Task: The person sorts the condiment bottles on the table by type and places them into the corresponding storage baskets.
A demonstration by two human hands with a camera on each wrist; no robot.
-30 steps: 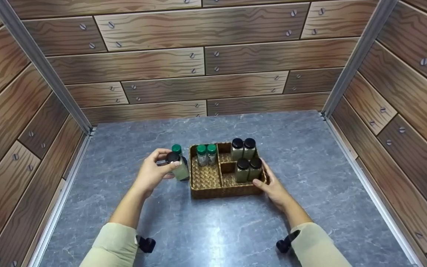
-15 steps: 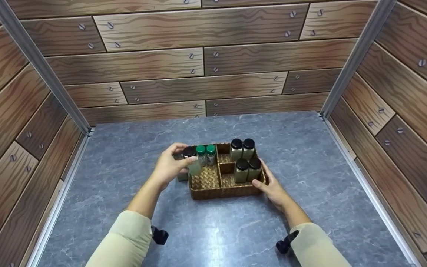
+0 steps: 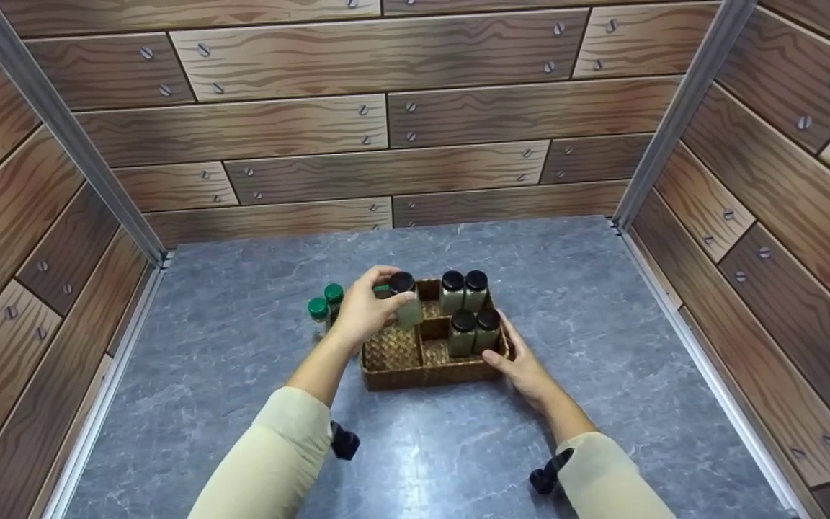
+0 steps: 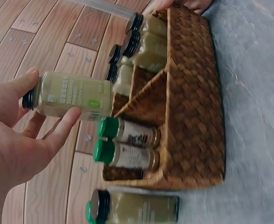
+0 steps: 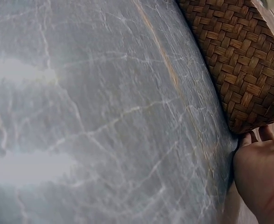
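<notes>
My left hand (image 3: 366,310) holds a black-capped seasoning jar (image 3: 406,311) above the woven basket (image 3: 429,377). In the left wrist view, thumb and fingers grip the jar (image 4: 71,93) near its cap, and its label faces the camera. Two green-capped shakers (image 4: 132,156) stand in the basket's long left compartment; the head view mostly hides them behind my hand. Several black-capped jars (image 3: 462,335) fill parts of the two right compartments. My right hand (image 3: 527,367) grips the basket's front right corner, thumb at the rim and fingers along the side.
Green-capped shakers (image 3: 318,310) stand on the grey marbled table (image 3: 228,303) left of the basket. Another black-capped jar (image 4: 137,207) stands beside them, close to the basket wall. Wood-patterned walls (image 3: 314,122) enclose the table at the back and sides.
My left hand has carried the jar rightward from beside the basket to over it, near the divider. The green-capped shakers on the table have come into view. My right hand stays at the corner.
</notes>
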